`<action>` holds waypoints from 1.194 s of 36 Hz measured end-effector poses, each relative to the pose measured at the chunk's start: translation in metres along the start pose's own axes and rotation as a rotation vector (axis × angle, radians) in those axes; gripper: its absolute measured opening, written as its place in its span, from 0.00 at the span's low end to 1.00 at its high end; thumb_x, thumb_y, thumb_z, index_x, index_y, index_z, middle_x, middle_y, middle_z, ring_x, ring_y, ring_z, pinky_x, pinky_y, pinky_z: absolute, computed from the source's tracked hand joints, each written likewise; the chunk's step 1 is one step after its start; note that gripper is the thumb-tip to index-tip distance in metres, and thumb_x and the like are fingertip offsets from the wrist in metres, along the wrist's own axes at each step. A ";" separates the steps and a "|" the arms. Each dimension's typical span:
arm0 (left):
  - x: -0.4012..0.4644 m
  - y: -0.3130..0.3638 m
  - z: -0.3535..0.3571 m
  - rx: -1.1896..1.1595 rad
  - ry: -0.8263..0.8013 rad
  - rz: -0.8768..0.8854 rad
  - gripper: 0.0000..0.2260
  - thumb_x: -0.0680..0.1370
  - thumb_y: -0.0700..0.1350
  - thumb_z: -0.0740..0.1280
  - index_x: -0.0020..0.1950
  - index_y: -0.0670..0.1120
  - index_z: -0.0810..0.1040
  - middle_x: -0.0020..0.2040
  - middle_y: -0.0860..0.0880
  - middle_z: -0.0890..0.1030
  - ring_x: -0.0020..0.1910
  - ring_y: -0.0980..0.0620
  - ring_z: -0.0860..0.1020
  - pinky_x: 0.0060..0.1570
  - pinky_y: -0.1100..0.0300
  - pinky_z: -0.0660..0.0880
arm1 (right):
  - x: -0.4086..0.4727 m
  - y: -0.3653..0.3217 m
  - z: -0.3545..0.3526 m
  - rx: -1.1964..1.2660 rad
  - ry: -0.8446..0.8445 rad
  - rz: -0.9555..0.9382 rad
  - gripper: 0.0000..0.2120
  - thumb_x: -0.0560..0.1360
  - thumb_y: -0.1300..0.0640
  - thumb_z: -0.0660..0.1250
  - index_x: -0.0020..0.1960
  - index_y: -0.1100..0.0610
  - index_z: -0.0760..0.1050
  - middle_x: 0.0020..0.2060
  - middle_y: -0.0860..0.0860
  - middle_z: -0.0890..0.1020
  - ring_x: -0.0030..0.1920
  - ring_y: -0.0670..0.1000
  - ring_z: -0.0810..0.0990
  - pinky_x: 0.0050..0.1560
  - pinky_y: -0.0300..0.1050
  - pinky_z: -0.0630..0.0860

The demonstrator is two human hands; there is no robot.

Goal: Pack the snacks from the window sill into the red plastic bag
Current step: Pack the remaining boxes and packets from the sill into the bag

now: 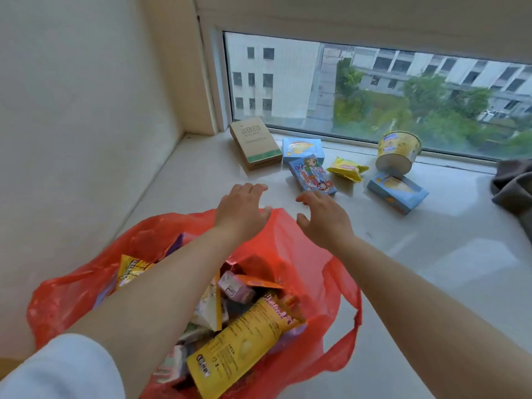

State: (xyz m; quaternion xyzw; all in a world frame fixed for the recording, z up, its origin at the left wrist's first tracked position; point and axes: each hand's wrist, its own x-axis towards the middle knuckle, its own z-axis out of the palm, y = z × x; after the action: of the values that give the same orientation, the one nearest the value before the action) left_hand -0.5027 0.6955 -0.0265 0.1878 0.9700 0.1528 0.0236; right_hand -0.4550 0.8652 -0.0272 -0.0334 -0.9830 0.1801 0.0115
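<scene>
Both hands are open and empty above the far rim of the red thin plastic bag (302,254). The right hand (325,217) is nearer than the left hand (241,208) to the blue cartoon-printed snack box (312,175), just ahead, its long axis running away and leftward. The bag holds many packets; 6 snacks remain on the glossy white window sill (431,240).

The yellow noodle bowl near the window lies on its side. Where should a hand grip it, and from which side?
Probably across the bowl's round wall near the narrower base, with the right hand coming down from above. It is tipped, white base facing the person, so the curved wall on top is open, while a blue box crowds its front.
</scene>
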 end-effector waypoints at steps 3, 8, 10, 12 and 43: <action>0.030 0.015 0.013 -0.010 -0.055 -0.044 0.22 0.78 0.51 0.60 0.72 0.50 0.64 0.68 0.49 0.70 0.68 0.47 0.64 0.64 0.51 0.66 | 0.019 0.030 -0.001 0.024 -0.034 0.078 0.18 0.76 0.54 0.62 0.66 0.54 0.69 0.64 0.52 0.72 0.63 0.54 0.71 0.58 0.48 0.70; 0.082 0.034 0.038 -0.040 -0.177 -0.128 0.23 0.78 0.51 0.61 0.72 0.50 0.63 0.69 0.48 0.68 0.69 0.47 0.64 0.64 0.50 0.67 | 0.057 0.086 0.008 -0.008 -0.198 0.187 0.22 0.76 0.51 0.62 0.68 0.54 0.66 0.65 0.52 0.71 0.64 0.54 0.70 0.60 0.49 0.71; 0.107 0.039 0.049 -0.008 -0.223 -0.131 0.23 0.78 0.51 0.61 0.73 0.51 0.63 0.70 0.48 0.67 0.69 0.46 0.63 0.64 0.50 0.66 | 0.073 0.108 0.012 -0.009 -0.235 0.247 0.23 0.76 0.51 0.62 0.70 0.54 0.66 0.66 0.53 0.70 0.65 0.54 0.70 0.62 0.50 0.71; 0.136 0.042 0.060 0.006 -0.254 -0.135 0.24 0.78 0.52 0.61 0.73 0.51 0.63 0.70 0.47 0.67 0.69 0.46 0.64 0.64 0.50 0.67 | 0.091 0.132 0.019 0.030 -0.245 0.328 0.23 0.76 0.51 0.62 0.70 0.53 0.66 0.67 0.52 0.70 0.66 0.53 0.70 0.63 0.49 0.70; 0.333 0.055 0.283 -0.504 -0.173 -0.716 0.42 0.64 0.60 0.76 0.69 0.44 0.61 0.62 0.43 0.67 0.60 0.44 0.72 0.54 0.51 0.72 | 0.316 0.337 0.130 -0.185 -0.069 0.420 0.48 0.65 0.29 0.65 0.75 0.52 0.53 0.69 0.55 0.66 0.68 0.58 0.64 0.67 0.52 0.63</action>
State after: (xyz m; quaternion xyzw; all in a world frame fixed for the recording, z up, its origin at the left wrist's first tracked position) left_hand -0.7631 0.9490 -0.2751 -0.1595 0.9009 0.3502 0.2010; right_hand -0.7542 1.1561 -0.2654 -0.2320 -0.9666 0.0889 -0.0628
